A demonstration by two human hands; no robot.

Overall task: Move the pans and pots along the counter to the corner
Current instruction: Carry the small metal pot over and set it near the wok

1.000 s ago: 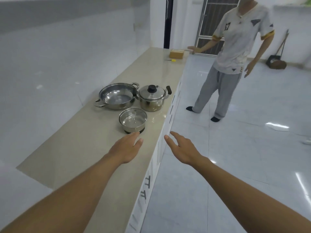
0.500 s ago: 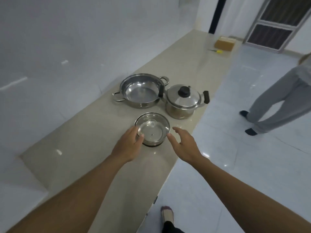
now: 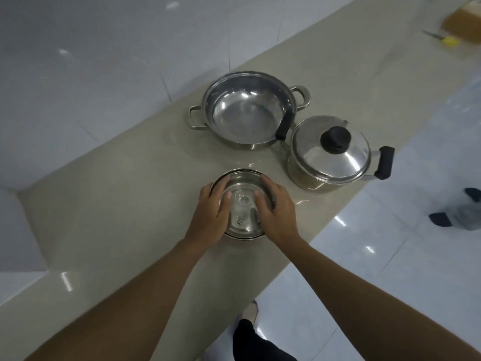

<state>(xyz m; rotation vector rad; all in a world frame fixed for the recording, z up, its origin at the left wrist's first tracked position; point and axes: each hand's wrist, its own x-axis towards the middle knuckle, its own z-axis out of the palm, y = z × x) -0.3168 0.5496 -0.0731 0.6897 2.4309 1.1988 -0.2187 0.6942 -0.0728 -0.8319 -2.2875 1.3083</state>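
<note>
Nearest: the left hand (image 3: 210,214) and right hand (image 3: 276,216) both clasp the small pot (image 3: 243,175). Their fingers (image 3: 220,185) curl over opposite sides of the rim, and the thumbs rest on its glass lid (image 3: 242,214). The pot stands on the counter (image 3: 125,204), close to the front edge.

Recommendation: keep the thumbs down so the lid cannot slip, hold the pot level, and bring it inboard — away from the edge — before moving it toward the corner, apparently to the left.

Beyond, to the right: a steel-lidded pot (image 3: 330,160) with a black knob.

Farthest: an open two-handled pan (image 3: 247,113). One black handle of the lidded pot overlaps its rim — probably touching, so these two will need careful separating.
</note>
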